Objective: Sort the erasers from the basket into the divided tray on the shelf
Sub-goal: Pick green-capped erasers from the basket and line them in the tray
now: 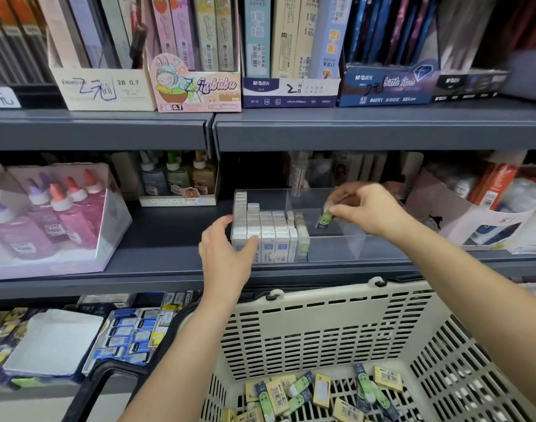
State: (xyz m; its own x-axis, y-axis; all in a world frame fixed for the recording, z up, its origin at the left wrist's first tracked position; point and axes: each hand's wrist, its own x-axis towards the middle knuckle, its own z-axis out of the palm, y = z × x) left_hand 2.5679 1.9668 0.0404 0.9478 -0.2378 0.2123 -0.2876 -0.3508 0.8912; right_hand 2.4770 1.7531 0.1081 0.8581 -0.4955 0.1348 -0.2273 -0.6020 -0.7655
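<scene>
A clear divided tray (337, 248) stands on the middle shelf. Its left compartment holds rows of white erasers (266, 229), with a column of green ones (302, 239) along the divider. My right hand (361, 207) pinches a green eraser (325, 218) upright inside the right compartment. My left hand (227, 254) grips the tray's front left corner, thumb across the front wall. Below, the beige basket (321, 324) holds several loose green and yellow erasers (294, 391).
Pink glue bottles in a display box (53, 220) stand left of the tray. An open box of stationery (486, 211) sits on the right. The grey shelf above (352, 129) overhangs the tray. The basket's black handle (108, 379) lies at lower left.
</scene>
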